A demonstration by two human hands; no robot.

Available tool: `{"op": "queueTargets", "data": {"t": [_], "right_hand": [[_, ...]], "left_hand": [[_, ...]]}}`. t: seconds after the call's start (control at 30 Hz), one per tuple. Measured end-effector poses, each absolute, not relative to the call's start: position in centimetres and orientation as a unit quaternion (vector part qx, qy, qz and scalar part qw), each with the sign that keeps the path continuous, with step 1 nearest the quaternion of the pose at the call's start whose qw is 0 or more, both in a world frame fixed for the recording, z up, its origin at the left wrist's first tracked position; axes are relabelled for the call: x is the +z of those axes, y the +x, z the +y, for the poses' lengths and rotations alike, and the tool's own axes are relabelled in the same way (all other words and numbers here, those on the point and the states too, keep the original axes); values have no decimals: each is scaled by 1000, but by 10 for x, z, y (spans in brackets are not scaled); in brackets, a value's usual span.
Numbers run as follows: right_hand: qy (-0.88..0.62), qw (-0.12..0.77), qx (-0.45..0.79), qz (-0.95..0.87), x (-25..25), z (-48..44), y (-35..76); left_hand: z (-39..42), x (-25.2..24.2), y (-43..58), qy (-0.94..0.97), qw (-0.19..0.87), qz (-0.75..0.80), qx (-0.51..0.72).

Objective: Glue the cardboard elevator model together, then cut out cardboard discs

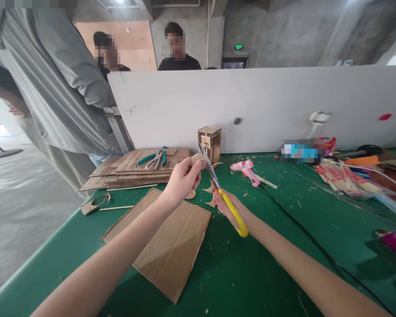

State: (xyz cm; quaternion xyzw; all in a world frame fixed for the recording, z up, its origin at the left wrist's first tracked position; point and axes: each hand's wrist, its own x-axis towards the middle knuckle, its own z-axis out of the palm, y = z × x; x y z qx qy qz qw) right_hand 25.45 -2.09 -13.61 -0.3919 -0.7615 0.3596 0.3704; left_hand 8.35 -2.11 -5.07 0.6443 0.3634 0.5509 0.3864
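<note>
Between the thumb and fingers of my left hand [184,178] is a small rounded piece of cardboard [198,159]. My right hand [227,206] grips a pair of scissors [229,204] with yellow handles, the blades pointing up and away beside the piece's right edge. Whether the blades touch the piece I cannot tell. Below my hands lies a large flat sheet of cardboard [176,246]. Cardboard offcuts [212,200] and a small cardboard disc [191,194] are scattered close to my fingers. Just behind stands a small cardboard box structure [214,132].
Stacked cardboard sheets [125,169] carry teal-handled pliers [153,159] at the back left. A pink glue gun [246,171] lies right of the scissors, its black cord [293,222] crossing the green table [270,281]. Wrapped sticks [339,178] lie at right. A white partition [171,105] borders the back; people stand beyond.
</note>
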Motion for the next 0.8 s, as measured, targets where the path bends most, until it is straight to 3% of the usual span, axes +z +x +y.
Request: {"op": "queueTargets", "data": {"t": [0.43, 0.6, 0.8], "right_hand": [[-409, 378, 292, -777, -138, -21, 255], [-386, 378, 329, -774, -132, -25, 258], [-414, 352, 286, -789, -124, -29, 259]], "left_hand": [[-22, -45, 80, 662, 379, 387, 517], [-23, -40, 76, 695, 339, 423, 473], [-24, -35, 68, 745, 297, 435, 409]]}}
